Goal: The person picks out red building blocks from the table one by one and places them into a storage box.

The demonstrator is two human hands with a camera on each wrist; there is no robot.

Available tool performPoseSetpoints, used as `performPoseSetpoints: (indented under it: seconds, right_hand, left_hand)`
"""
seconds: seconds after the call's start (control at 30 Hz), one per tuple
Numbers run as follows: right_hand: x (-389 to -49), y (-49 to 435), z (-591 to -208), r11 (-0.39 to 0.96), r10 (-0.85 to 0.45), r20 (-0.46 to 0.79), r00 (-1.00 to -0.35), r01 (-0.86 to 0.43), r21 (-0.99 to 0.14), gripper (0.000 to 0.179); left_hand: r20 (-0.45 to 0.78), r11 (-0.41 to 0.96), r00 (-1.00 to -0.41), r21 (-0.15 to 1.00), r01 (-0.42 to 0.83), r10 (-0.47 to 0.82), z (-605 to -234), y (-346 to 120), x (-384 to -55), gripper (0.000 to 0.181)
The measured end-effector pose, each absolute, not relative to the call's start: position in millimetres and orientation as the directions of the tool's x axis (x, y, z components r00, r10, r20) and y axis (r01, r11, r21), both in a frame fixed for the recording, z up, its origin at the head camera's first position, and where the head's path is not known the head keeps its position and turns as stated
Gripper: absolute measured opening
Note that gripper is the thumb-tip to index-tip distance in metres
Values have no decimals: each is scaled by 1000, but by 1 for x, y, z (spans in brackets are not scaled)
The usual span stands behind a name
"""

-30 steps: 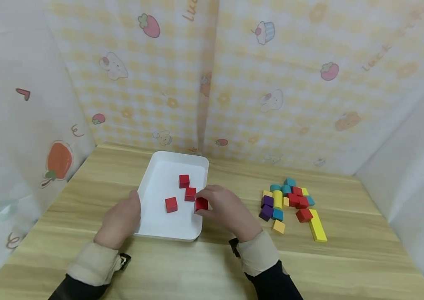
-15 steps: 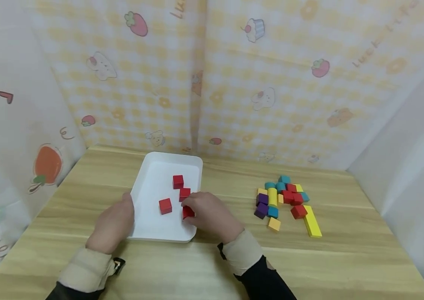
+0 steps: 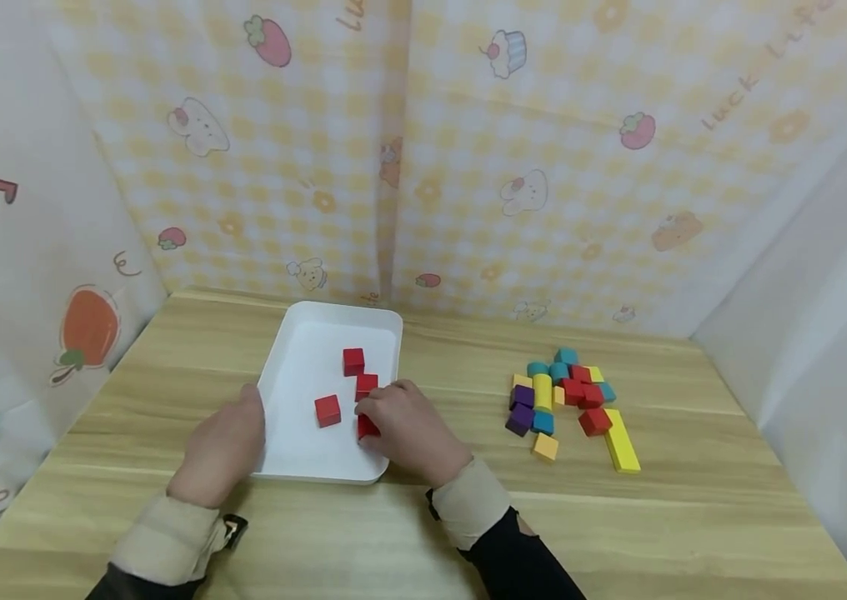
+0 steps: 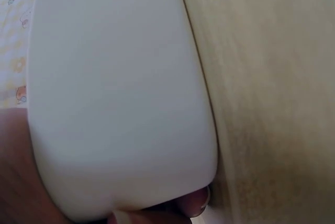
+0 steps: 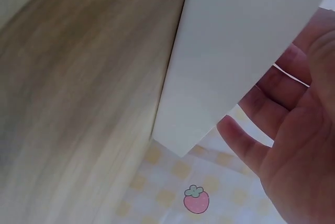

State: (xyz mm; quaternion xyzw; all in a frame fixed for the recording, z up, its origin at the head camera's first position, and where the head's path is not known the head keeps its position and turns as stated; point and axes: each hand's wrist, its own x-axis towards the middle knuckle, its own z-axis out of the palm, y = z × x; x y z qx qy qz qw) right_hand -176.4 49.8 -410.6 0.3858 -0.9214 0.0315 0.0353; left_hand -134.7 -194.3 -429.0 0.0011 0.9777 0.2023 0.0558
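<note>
A white rectangular tray (image 3: 299, 367) lies on the wooden table, with three red cubes, one being this red cube (image 3: 328, 411), loose on its floor. My left hand (image 3: 223, 446) holds the tray by its left side; in the left wrist view its fingertips (image 4: 194, 203) show beside the tray's outer wall. Over the tray's right rim reaches my right hand (image 3: 414, 433), pinching another red cube (image 3: 367, 427) low inside the tray, close to the other cubes. In the right wrist view the tray wall (image 5: 225, 51) hides that cube and the fingertips.
To the right lies a loose group of wooden blocks: red cubes (image 3: 594, 422), purple cubes (image 3: 520, 420), teal blocks (image 3: 566, 356), a yellow cylinder (image 3: 543, 392), a long yellow block (image 3: 622, 442) and a pale orange cube (image 3: 545, 447). A patterned cloth (image 3: 453, 150) hangs behind the table.
My right hand has moved left and down from the tray's right rim, carrying the red cube inside. The left hand keeps its place on the tray, and the head view has shifted slightly.
</note>
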Motion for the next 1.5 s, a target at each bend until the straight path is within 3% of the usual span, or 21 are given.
performPoseSetpoints:
  seconds: [0.33, 0.87, 1.27, 1.5]
  right_hand:
    - [-179, 51, -412, 711, -696, 71, -714, -700, -66, 23]
    - [-179, 47, -409, 744, -665, 66, -744, -668, -24, 21]
    - [-178, 42, -409, 743, -669, 23, -743, -669, -12, 31]
    - [-180, 47, -415, 747, -662, 52, -748, -663, -41, 27]
  left_hand:
    - [-126, 921, -992, 388, -27, 24, -431, -194, -134, 8]
    - [-86, 921, -995, 389, 5, 42, -431, -194, -136, 8]
    - [-193, 917, -981, 394, -61, 18, -431, -197, -133, 11]
    - [-83, 919, -995, 393, 18, 55, -431, -196, -136, 8]
